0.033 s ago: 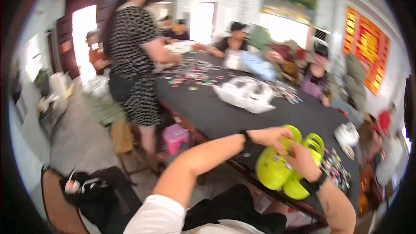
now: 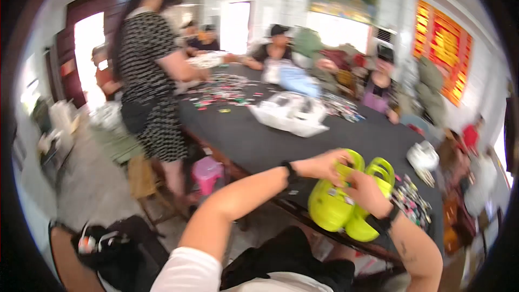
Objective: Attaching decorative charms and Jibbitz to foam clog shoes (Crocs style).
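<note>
A pair of bright lime-yellow clogs sits at the near edge of the dark table [image 2: 259,148], toes toward me. Both hands meet over the opening of the left clog [image 2: 327,208]. My left hand [image 2: 328,165] grips it at the heel-strap side, fingers bent. My right hand [image 2: 368,192] is closed against the same clog's upper, just above small pale charms on it; its fingertips are partly hidden. The right clog [image 2: 363,231] stands alongside, partly covered by my right hand and wrist.
Loose small colourful pieces [image 2: 412,201] lie right of the clogs. A white plastic bag [image 2: 289,116] and another heap of small pieces [image 2: 224,89] are farther off. A person in a patterned dress [image 2: 148,70] stands left; others sit around. A pink stool [image 2: 207,176] is beneath the table's edge.
The whole scene has shifted a little left in the picture as my head turns slightly. Both hands stay at the left clog, with little visible change in their grip.
</note>
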The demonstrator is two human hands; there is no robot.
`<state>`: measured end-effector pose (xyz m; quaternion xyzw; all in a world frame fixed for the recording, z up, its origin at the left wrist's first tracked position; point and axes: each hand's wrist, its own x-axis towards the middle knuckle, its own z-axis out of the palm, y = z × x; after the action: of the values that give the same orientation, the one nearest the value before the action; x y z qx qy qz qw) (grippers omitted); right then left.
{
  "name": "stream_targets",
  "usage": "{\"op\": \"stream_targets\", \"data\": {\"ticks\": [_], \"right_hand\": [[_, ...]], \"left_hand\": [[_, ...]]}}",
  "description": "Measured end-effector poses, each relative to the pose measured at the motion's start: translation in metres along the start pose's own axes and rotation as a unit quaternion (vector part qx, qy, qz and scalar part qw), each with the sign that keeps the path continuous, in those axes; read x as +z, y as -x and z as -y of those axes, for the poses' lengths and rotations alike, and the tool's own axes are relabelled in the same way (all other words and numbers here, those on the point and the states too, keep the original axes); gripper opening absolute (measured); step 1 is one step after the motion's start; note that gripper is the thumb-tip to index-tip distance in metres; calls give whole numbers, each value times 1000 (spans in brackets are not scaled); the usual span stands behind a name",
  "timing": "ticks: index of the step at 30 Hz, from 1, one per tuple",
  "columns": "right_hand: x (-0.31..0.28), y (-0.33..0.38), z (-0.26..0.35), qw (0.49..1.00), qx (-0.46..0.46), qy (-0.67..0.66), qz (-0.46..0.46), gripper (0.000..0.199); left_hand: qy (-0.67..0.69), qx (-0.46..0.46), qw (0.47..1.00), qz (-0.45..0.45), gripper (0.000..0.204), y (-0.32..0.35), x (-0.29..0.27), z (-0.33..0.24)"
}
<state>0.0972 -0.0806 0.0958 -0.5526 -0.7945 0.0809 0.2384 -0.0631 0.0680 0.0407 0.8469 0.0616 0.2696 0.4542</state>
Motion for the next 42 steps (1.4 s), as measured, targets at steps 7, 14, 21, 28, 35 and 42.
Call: {"op": "stream_targets", "data": {"ticks": [7,14,21,28,35,42], "right_hand": [[8,-14,-29,998,-59,-12,26,23],[-8,-16,-37,992,-109,-20,68,20],[-10,-13,-39,989,-79,-89,91,26],[-12,-13,-39,987,-57,-106,109,27],[-6,-10,-50,977,-146,-133,75,20],[-14,1,-29,989,-64,-120,63,27]], "left_hand": [[-133,-14,970,-202,39,40,52,-18],[-144,-12,949,-281,33,44,88,-21],[-119,-4,931,-345,31,48,103,-17],[-83,-6,935,-345,30,49,101,-11],[-180,-42,933,-310,35,39,88,-33],[-90,-77,962,-247,44,24,68,-55]]}}
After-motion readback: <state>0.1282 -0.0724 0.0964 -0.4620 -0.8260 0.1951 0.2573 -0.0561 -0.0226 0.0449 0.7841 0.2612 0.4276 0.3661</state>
